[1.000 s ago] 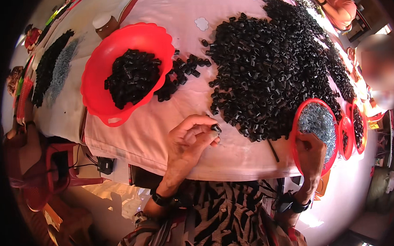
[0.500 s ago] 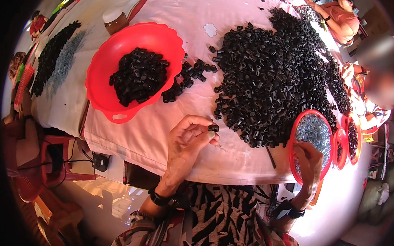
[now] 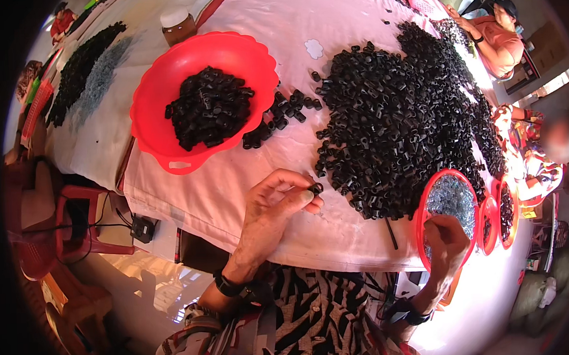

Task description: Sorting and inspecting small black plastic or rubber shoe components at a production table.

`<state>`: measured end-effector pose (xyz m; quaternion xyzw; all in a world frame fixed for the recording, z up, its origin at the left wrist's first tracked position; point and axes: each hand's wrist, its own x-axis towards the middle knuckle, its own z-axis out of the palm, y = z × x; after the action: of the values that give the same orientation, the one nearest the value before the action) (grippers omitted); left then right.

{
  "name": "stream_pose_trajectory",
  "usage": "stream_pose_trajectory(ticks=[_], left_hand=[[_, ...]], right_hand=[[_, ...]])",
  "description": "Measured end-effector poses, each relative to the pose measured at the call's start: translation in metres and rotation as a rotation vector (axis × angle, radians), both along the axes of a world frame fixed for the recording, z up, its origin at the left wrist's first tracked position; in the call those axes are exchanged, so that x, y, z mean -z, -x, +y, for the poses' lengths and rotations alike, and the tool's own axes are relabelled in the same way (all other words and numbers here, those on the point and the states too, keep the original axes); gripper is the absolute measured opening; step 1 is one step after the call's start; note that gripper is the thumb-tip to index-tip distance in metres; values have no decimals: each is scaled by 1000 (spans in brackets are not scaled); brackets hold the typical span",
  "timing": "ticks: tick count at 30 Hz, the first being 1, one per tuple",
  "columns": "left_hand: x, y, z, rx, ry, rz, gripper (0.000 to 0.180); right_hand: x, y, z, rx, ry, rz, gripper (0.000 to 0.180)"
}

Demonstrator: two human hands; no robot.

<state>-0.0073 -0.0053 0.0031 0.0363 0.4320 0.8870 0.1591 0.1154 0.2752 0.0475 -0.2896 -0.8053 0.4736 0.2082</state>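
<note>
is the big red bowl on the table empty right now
No, the big red bowl holds a heap of small black parts in its middle, with only its rim and sides left bare.

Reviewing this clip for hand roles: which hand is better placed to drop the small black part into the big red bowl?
Probably the left hand: it already pinches the small black part, and the big red bowl lies on its side. The right hand rests at the small red dish.

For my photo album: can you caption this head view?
Left hand pinches a small black piece beside the black heap; right hand reaches into a red dish.
</note>
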Motion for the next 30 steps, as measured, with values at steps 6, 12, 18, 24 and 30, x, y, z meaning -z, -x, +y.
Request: stream_pose_trajectory(ticks=[6, 12, 18, 24, 30], left_hand=[[1, 0, 0, 73, 24, 26, 13], [2, -1, -2, 106, 11, 17, 16], [3, -2, -2, 112, 25, 41, 15], [6, -1, -2, 121, 21, 50, 14], [10, -2, -3, 68, -13, 60, 15]], right_hand=[[1, 46, -83, -249, 317, 431, 5], [1, 81, -131, -353, 561, 412, 14], [12, 81, -134, -482, 613, 384, 14], [19, 82, -132, -567, 375, 416, 12], [15, 80, -122, -521, 93, 407, 12]])
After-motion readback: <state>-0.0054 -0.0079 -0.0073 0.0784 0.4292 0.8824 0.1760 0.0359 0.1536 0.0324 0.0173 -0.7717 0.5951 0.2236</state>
